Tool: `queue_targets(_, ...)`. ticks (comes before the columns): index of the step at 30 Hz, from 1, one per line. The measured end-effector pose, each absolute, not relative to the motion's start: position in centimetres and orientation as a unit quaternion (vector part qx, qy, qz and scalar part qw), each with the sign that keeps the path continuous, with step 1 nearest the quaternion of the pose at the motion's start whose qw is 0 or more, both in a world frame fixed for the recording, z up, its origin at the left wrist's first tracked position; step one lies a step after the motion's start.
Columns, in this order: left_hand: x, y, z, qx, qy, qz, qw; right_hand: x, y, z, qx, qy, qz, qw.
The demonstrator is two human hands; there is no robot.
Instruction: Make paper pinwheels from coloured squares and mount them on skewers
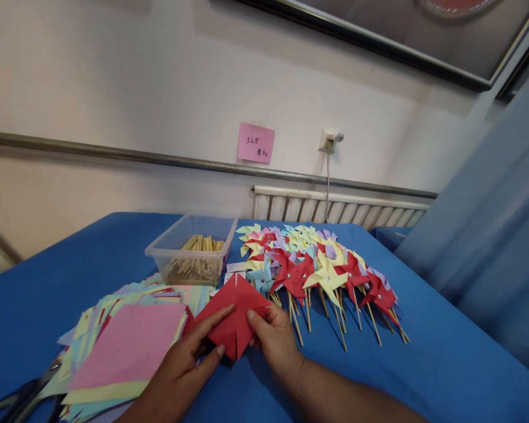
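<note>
Both hands hold a folded red paper square (235, 311) just above the blue table (445, 364). My left hand (189, 358) pinches its lower left side, thumb under one flap and fingers on top. My right hand (275, 338) grips its right edge with thumb on the paper. A messy stack of coloured paper squares (127, 346), pink sheet on top, lies left of my left hand. A heap of finished paper pinwheels on wooden sticks (317, 264) lies just beyond my right hand.
A clear plastic tub (194, 249) with wooden sticks stands behind the paper stack. Scissors (22, 396) lie at the lower left edge. A pink note (256, 143) is stuck to the wall, with a radiator (335, 208) behind the table and a blue curtain (498, 229) at right.
</note>
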State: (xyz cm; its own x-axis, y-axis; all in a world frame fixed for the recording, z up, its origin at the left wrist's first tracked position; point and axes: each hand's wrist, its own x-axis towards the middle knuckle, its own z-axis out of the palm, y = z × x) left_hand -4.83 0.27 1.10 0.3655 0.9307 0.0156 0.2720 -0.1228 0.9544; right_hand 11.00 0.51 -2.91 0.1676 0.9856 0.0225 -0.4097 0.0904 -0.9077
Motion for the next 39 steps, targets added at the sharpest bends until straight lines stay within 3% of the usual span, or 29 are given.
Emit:
queue_targets(14, -5.58, 0.68, 0.47, 0.645, 0.421, 0.345, 0.536, 11.14, 0.20, -2.75, -0.428, -0.357, 0.535, 0.635)
queue_targets(28, -5.73, 0.12, 1.00, 0.652, 0.400, 0.380, 0.520, 11.15, 0.01, -3.11, -0.422, -0.377, 0.543, 0.621)
queue_targets(39, -5.64, 0.16, 1.33, 0.683, 0.430, 0.327, 0.492, 10.87, -0.37, -2.68, -0.412, -0.393, 0.549, 0.612)
